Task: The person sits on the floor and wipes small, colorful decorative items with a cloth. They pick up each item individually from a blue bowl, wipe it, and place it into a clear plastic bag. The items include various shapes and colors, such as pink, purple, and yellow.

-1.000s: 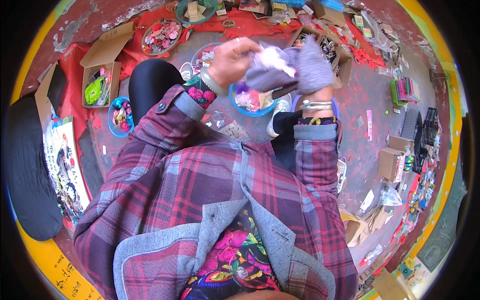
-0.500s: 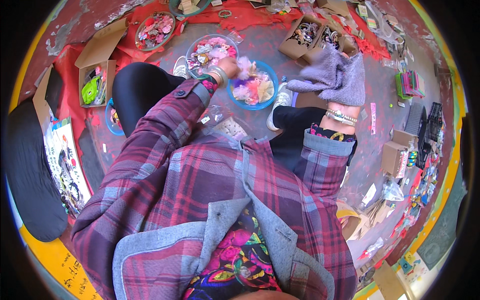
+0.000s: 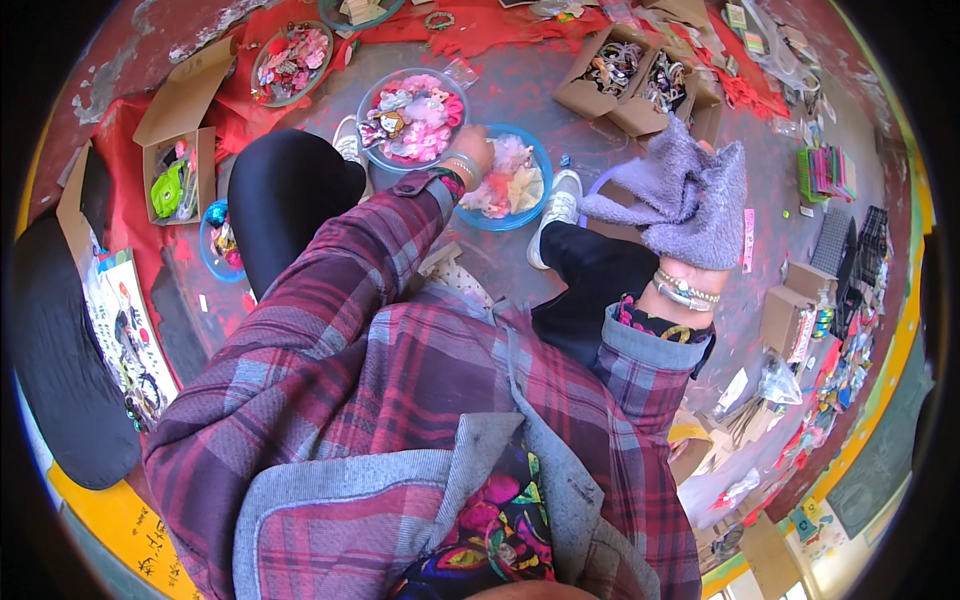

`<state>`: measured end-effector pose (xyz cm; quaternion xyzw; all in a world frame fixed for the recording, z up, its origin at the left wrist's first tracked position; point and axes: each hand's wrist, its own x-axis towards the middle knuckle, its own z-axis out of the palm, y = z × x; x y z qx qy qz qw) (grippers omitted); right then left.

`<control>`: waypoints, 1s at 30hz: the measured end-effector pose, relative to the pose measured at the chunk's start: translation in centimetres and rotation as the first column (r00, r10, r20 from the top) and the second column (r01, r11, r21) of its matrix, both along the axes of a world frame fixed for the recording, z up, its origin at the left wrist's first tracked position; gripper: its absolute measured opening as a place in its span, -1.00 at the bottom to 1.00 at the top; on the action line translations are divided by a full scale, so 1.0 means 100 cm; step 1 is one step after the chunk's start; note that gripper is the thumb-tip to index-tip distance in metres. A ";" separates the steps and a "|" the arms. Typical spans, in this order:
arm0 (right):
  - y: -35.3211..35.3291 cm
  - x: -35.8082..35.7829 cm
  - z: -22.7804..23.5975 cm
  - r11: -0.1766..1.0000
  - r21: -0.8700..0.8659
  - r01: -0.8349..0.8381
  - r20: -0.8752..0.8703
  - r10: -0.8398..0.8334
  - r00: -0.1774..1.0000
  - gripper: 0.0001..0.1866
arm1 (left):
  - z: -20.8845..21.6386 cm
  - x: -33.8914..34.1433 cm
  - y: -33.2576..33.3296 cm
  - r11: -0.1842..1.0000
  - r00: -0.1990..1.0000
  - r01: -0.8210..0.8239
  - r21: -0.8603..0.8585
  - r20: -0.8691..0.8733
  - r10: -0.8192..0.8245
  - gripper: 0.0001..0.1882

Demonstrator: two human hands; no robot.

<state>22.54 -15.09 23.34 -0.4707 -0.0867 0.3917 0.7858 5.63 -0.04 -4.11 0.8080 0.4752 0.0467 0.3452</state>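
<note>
Fingers of the right hand (image 3: pixel 700 262) are buried under the fuzzy lilac cloth (image 3: pixel 683 195) it grips, held above the right knee. The left hand (image 3: pixel 478 152) reaches forward into the blue bowl (image 3: pixel 503 183) of pale fabric flowers; whether it is pinching anything is hidden by the wrist.

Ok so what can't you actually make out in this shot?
- Right hand: head view, covered by the fluffy purple cloth it holds.
- Left hand: fingers sunk among pale pieces in the blue bowl; any grasp is unclear.
- Cardboard boxes: contents too small to identify.
</note>
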 end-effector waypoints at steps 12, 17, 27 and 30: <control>0.006 -0.006 0.002 0.988 -0.143 0.054 -0.055 -0.062 0.997 -0.61 | -0.051 -0.016 -0.025 0.686 0.709 0.703 0.187 -0.253 -0.658 -0.44; 0.016 -0.013 0.008 0.962 -0.247 -0.117 -0.070 0.102 0.992 -0.51 | -0.064 -0.014 -0.022 0.719 0.697 0.693 0.053 -0.303 -0.649 -0.46; 0.025 -0.023 0.011 0.972 -0.084 -0.220 -0.109 0.211 0.971 -0.59 | -0.019 0.017 -0.003 0.744 0.690 0.624 -0.240 -0.277 -0.668 -0.70; 0.020 -0.028 0.006 0.996 -0.094 0.005 -0.072 -0.012 0.997 -0.61 | -0.011 0.012 0.003 0.799 0.770 0.584 -0.141 -0.216 -0.601 -0.73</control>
